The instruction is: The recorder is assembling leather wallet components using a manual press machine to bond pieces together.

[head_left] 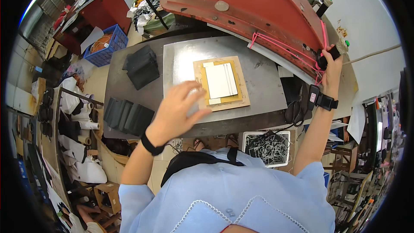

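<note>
My left hand (181, 105) hovers above the shiny metal plate (177, 60), its fingers spread and nothing in them. Just past its fingertips lies a stack: a brown cardboard sheet (245, 92), a yellow-brown board (238, 82) and, on top, a white rectangular piece (219, 81) with dark lines along its right side. Over on the right, my right hand (332, 67) is closed around a black handle (322, 61) at the end of a big red machine arm (241, 0). Pink cord (284, 51) is tied along that arm and around the handle. The palm side is partly hidden.
Black flat pieces (142, 67) lie in piles on the table's left, with more black pieces (128, 115) nearer me. A white bin (266, 149) of metal scraps stands below the front edge. A blue crate (106, 45) sits at far left. A black cable (295, 114) hangs at right.
</note>
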Demonstrator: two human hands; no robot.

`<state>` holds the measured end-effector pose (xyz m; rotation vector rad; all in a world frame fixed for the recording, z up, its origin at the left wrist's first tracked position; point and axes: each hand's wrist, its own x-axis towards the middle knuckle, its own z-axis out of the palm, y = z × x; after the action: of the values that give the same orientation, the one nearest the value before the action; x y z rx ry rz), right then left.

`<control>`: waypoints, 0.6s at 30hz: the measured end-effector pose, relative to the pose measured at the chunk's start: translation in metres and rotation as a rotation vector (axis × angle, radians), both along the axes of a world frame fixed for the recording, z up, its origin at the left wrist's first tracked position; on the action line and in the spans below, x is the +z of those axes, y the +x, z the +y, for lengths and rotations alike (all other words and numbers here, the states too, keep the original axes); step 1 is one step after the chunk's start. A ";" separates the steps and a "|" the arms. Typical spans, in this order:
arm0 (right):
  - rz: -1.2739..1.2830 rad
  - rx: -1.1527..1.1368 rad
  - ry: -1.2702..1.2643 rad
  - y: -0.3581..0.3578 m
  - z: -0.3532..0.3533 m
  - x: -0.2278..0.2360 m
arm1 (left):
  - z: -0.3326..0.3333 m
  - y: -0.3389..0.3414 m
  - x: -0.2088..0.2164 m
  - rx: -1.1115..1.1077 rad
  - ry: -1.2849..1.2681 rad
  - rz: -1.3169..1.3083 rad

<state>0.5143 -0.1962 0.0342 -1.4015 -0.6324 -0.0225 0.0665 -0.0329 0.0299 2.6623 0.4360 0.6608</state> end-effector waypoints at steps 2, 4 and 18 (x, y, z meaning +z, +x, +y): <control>-0.007 -0.002 -0.012 -0.008 0.003 0.006 | -0.019 -0.001 -0.003 -0.112 -0.100 -0.048; -0.008 0.025 -0.040 -0.029 -0.005 0.006 | -0.037 0.006 -0.008 -0.233 -0.227 -0.116; -0.260 0.033 -0.255 -0.102 -0.083 0.049 | -0.076 0.065 0.043 -0.363 -0.587 -0.368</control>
<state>0.4122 -0.2794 0.0835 -1.6488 -0.8981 -0.1021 0.1317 -0.1084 0.0726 1.9420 0.0247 0.7462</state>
